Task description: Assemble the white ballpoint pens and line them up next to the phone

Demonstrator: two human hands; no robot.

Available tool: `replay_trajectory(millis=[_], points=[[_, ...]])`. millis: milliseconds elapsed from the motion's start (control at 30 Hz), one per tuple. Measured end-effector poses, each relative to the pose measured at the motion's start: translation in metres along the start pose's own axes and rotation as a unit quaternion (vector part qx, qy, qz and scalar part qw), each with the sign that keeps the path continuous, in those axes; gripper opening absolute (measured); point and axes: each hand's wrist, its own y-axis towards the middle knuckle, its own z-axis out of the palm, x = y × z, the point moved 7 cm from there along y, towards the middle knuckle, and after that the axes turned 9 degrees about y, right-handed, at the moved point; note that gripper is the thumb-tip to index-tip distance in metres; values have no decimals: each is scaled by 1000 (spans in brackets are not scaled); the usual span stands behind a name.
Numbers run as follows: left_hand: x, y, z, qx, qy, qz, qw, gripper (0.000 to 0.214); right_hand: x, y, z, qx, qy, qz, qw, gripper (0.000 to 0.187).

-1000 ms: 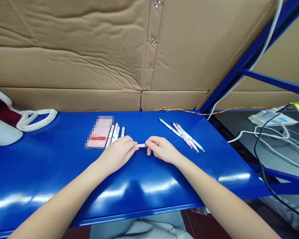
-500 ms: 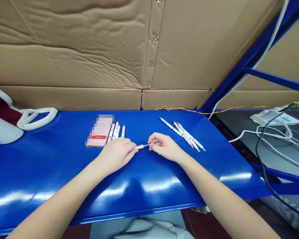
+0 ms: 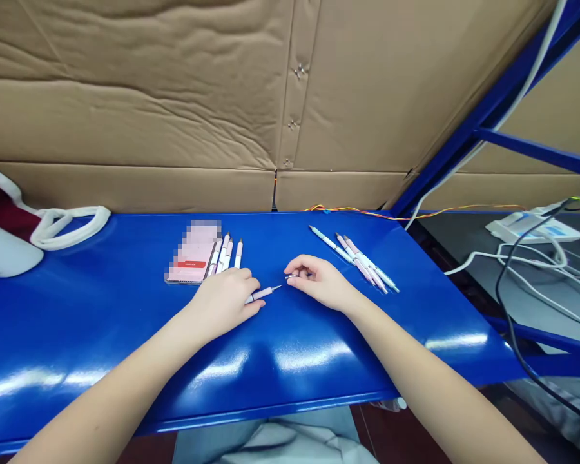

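My left hand (image 3: 227, 295) is closed on a pale pink pen (image 3: 263, 294), whose thin bare point faces right. Just across a small gap, my right hand (image 3: 319, 281) pinches a small dark, shiny pen part (image 3: 290, 276); most of that part is hidden by the fingers. Beyond my left hand, several white and pink pens (image 3: 226, 251) lie side by side against a phone (image 3: 191, 254). To the right of my right hand, a loose bunch of pens (image 3: 365, 263) rests on the blue table.
The blue table (image 3: 125, 335) meets a cardboard wall (image 3: 198, 96) at the back. A white strap (image 3: 72, 225) and a white rounded object (image 3: 9, 251) are at far left. Thin coloured wires (image 3: 348, 212) run along the back edge. At right are a blue frame (image 3: 464, 138) and white cables (image 3: 536, 270).
The pen in my left hand and the part in my right hand have come apart. The pen has shifted slightly left and down, and its thin point now shows free.
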Motion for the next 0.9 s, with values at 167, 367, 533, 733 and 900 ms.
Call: replay_trajectory(millis=[167,367,533,733,900], points=[[-4,5,-8,-123,-36,4,992,28,-3,2,17,9,142,39,989,20],[-11,8,-6,-165,-50,46,984,26,-2,1,21,12,193,52,980,21],[-3,11,-5,-179,-41,33,983,24,-6,3,4,-30,34,3,999,15],[6,22,9,-147,17,-3,989,24,1,6,4,-14,-231,-118,966,10],[13,16,-4,-155,18,-15,988,30,11,-1,2,15,-261,-134,956,24]])
